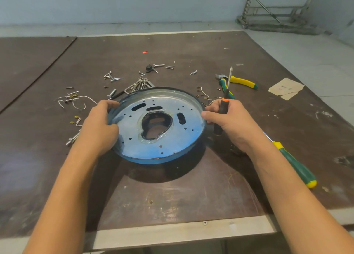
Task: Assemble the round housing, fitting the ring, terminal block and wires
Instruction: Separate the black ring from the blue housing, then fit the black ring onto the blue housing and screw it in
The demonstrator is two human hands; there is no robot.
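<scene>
The round housing (162, 144), a shallow blue-filmed metal dish, lies in the middle of the counter (172, 196). Its floor shows small holes, slots and a ragged, black-edged central opening. The left grip (99, 125) clasps its left rim, fingers curled over the edge. The right grip (229, 123) clenches a black-handled screwdriver (224, 104), shaft upward, thumb against the right rim. Beyond lie loose screws (141, 83) and white wires (80, 102). Pliers (241, 81) and a green screwdriver (295, 163) lie to the right.
</scene>
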